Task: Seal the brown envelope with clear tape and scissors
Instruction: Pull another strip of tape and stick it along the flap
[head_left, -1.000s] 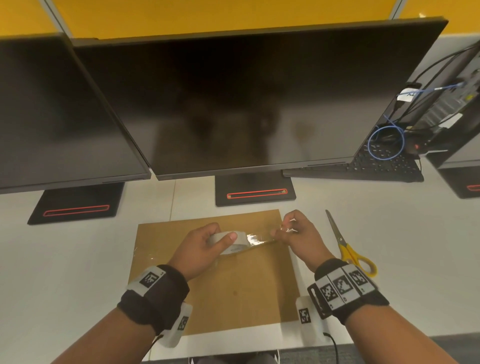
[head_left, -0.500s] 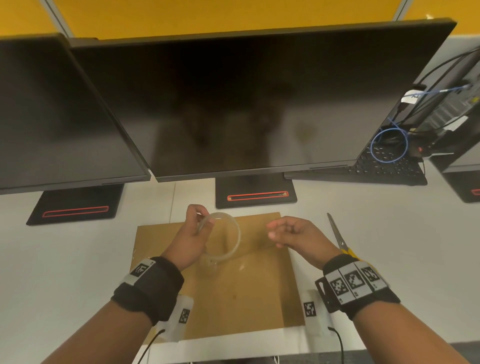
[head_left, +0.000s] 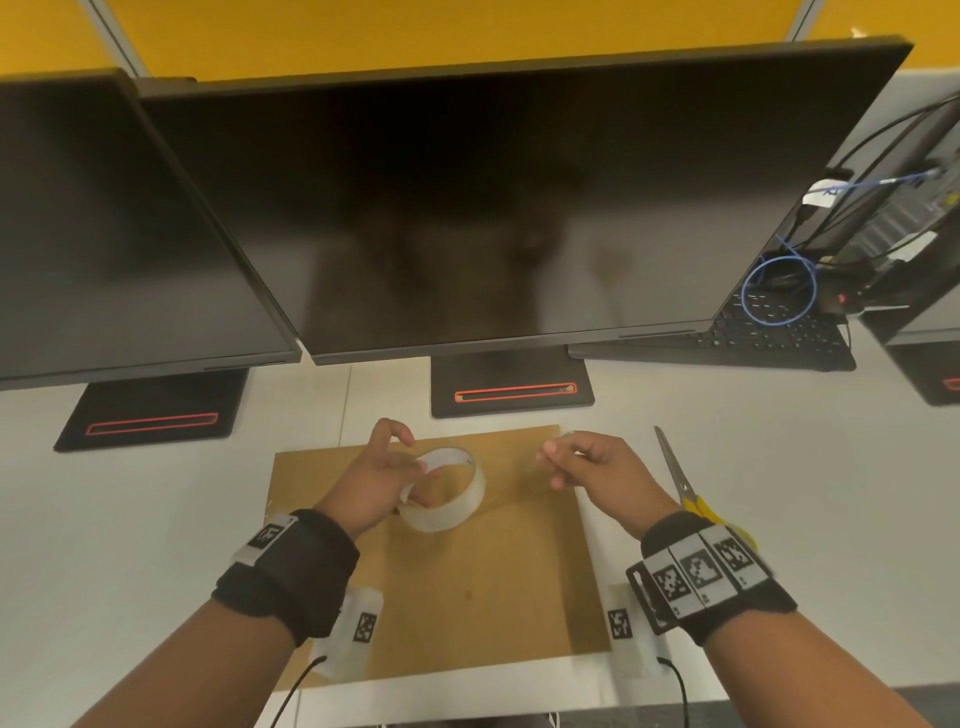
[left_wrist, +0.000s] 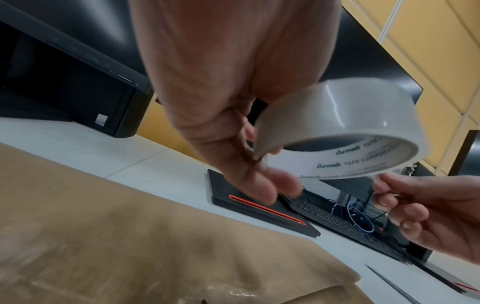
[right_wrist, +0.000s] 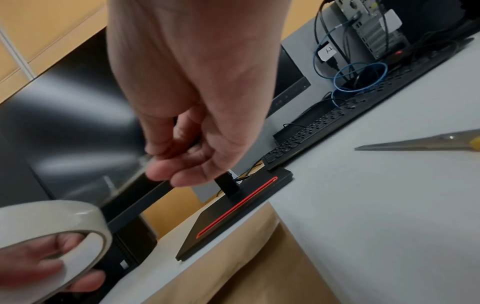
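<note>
Fingers of the left hand grip the tape roll above the brown envelope on the desk; the right hand hangs loosely curled, holding nothing visible, beside the scissors.

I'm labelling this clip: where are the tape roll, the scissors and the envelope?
tape roll (head_left: 457, 512): head view, its outer band.
scissors (head_left: 675, 470): head view, mid-blade.
envelope (head_left: 467, 597): head view, bare brown middle.

Glossy clear plastic tape roll (white printed paper core), matt brown paper envelope, metal-bladed scissors on smooth white desk.
</note>
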